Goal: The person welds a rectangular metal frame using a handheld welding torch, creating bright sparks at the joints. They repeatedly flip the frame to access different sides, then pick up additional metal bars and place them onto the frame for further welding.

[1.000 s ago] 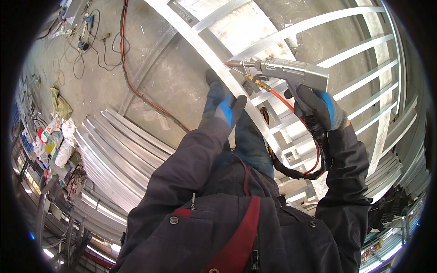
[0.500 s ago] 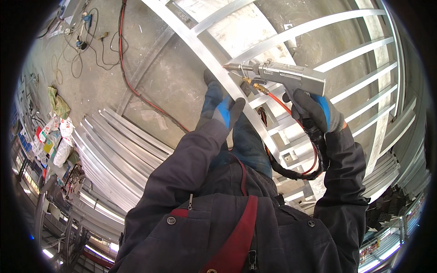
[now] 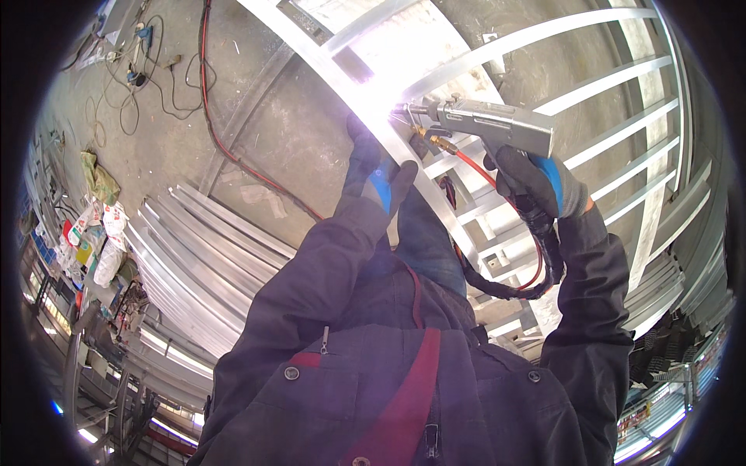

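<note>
In my gloved right hand [image 3: 532, 182] I hold a grey metal welding gun [image 3: 493, 126] by its grip. Its nozzle points left at the near rail of a silvery metal frame [image 3: 439, 198], where a cross bar meets it. A white-violet glare [image 3: 379, 99] at the tip hides the joint. A red hose [image 3: 475, 168] and a black-wrapped cable [image 3: 497, 293] hang from the gun. My gloved left hand [image 3: 381, 190] is at the near side of the rail, below the glare, with a fingertip at the rail's edge. Its other fingers are mostly hidden.
Several long metal profiles [image 3: 210, 260] lie stacked at the left. A red and black cable [image 3: 225, 151] crosses the concrete floor [image 3: 291, 124]. Thin cords and plugs [image 3: 140, 74] lie far left, near cloths and bags [image 3: 109, 245]. My legs are close under the frame.
A bright glare has appeared at the nozzle tip, and violet light falls over my sleeves and jacket. The gun and both hands have hardly moved.
</note>
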A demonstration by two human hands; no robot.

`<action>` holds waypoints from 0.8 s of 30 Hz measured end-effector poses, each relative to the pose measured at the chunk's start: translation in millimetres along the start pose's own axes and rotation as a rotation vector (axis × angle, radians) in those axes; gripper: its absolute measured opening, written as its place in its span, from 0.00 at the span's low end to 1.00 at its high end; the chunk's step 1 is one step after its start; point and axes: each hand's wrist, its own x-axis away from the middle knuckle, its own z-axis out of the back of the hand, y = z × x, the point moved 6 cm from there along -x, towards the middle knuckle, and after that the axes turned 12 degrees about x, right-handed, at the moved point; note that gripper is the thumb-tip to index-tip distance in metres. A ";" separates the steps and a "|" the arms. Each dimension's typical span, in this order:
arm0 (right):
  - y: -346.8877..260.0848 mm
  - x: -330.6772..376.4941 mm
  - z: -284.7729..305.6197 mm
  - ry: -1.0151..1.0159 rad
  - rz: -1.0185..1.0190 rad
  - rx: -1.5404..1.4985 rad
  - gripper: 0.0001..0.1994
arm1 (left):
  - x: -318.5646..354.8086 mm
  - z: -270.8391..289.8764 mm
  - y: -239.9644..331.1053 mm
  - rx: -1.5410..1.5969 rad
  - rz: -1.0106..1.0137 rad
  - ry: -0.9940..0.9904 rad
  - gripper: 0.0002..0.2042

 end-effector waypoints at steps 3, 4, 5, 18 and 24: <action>-1.7 -1.6 -1.0 0.040 0.081 0.025 0.09 | 0.6 -0.8 4.8 0.046 -0.078 0.027 0.20; -0.7 -1.5 -1.3 0.049 0.080 0.008 0.09 | 1.0 -1.3 6.9 0.011 -0.113 0.027 0.21; 1.8 -0.6 -1.8 0.049 0.047 -0.036 0.09 | 1.0 -1.9 6.4 0.026 -0.108 0.028 0.21; 8.0 7.7 -4.8 0.023 -0.188 -0.205 0.15 | -1.8 0.6 7.8 -0.047 -0.092 0.057 0.22; 4.0 12.4 -5.8 0.018 -0.225 -0.187 0.16 | 6.5 -4.7 19.8 0.073 -0.088 -0.008 0.22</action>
